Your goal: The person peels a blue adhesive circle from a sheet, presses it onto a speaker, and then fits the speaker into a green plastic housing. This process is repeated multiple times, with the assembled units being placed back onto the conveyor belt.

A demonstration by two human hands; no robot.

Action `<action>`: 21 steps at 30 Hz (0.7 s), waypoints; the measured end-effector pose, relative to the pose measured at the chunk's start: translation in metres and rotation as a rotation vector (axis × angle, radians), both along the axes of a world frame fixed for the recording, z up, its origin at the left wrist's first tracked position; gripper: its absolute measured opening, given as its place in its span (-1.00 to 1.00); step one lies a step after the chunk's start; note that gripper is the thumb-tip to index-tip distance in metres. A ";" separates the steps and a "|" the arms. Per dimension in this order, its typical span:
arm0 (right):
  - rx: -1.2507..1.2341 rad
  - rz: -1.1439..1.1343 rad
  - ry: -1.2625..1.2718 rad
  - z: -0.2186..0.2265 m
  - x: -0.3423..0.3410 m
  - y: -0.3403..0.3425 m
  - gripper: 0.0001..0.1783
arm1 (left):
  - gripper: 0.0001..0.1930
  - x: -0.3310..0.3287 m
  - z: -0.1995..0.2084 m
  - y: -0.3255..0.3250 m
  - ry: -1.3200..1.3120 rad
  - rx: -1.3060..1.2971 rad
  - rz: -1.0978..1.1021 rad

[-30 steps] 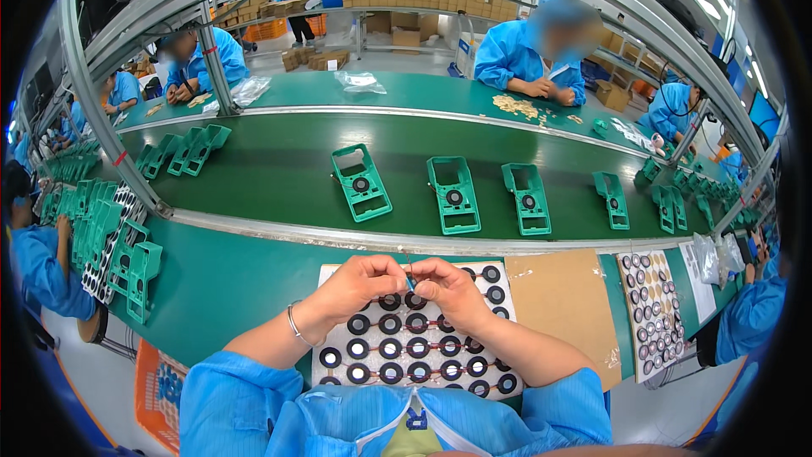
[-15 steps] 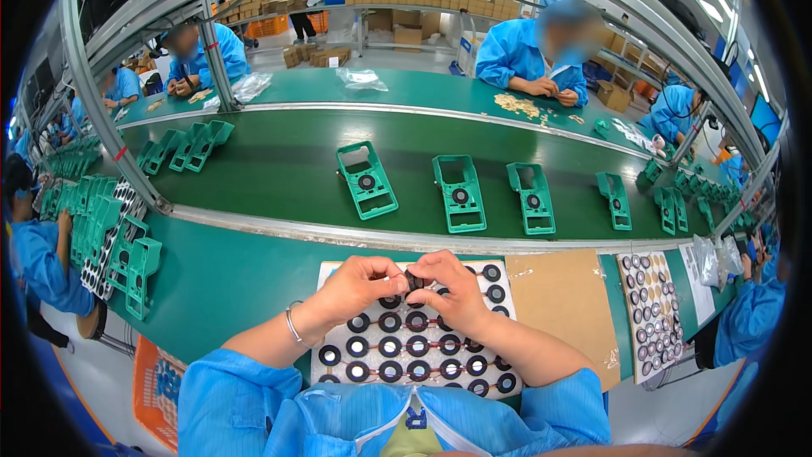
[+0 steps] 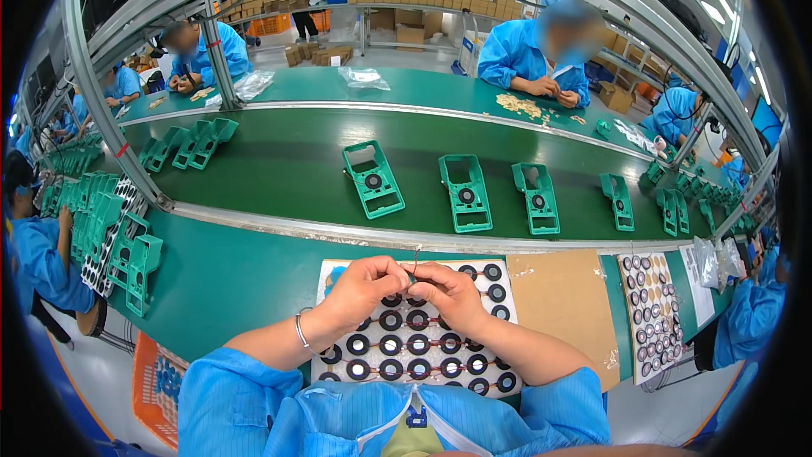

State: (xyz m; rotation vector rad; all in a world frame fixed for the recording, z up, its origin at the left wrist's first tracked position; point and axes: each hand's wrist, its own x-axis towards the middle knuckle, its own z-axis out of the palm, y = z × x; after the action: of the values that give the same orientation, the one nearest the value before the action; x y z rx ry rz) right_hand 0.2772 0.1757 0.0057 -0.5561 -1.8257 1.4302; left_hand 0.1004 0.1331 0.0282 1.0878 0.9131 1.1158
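Observation:
My left hand (image 3: pixel 370 289) and my right hand (image 3: pixel 450 294) meet over the far edge of a white foam board (image 3: pixel 326 371). Between their pinched fingertips is a small dark speaker (image 3: pixel 411 277), mostly covered by the fingers. A thin wire (image 3: pixel 417 254) sticks up from it. Rows of round black speakers (image 3: pixel 390 344) with pale centres and reddish wires lie on the board below my hands. Just beyond my left hand, a small light-blue patch (image 3: pixel 336 275) shows at the board's corner.
Green plastic housings (image 3: pixel 465 195) lie on the conveyor belt (image 3: pixel 288 152) ahead, behind a metal rail. A cardboard sheet (image 3: pixel 565 309) and another board of round parts (image 3: pixel 651 313) are on the right. More housings (image 3: pixel 135 267) stand left; co-workers sit around the line.
The speaker has turned in my fingers; its round face is hidden and a wire now points up. The light-blue patch has appeared by my left hand. Housings on the belt shifted slightly right.

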 end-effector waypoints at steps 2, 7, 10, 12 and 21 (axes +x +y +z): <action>0.012 -0.030 -0.013 0.008 -0.002 -0.006 -0.64 | -0.92 0.001 0.001 0.000 0.003 0.005 0.036; 0.031 -0.072 -0.038 0.008 -0.002 -0.010 -0.64 | -0.93 0.003 -0.007 0.000 0.101 0.109 0.102; -0.029 -0.066 0.000 0.007 -0.002 -0.010 -0.64 | -0.94 0.005 -0.004 -0.002 0.211 0.172 0.141; -0.158 -0.017 0.048 0.003 0.000 -0.008 -0.65 | -0.94 0.006 -0.005 -0.001 0.192 0.181 0.145; -0.369 0.131 0.214 -0.009 0.000 0.005 -0.58 | -0.93 -0.003 0.009 0.002 0.100 0.031 0.051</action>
State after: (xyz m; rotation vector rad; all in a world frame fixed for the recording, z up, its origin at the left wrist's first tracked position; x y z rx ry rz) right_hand 0.2770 0.1804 -0.0029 -0.4479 -1.4613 1.8572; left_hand 0.0975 0.1355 0.0377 1.1593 1.0099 1.1285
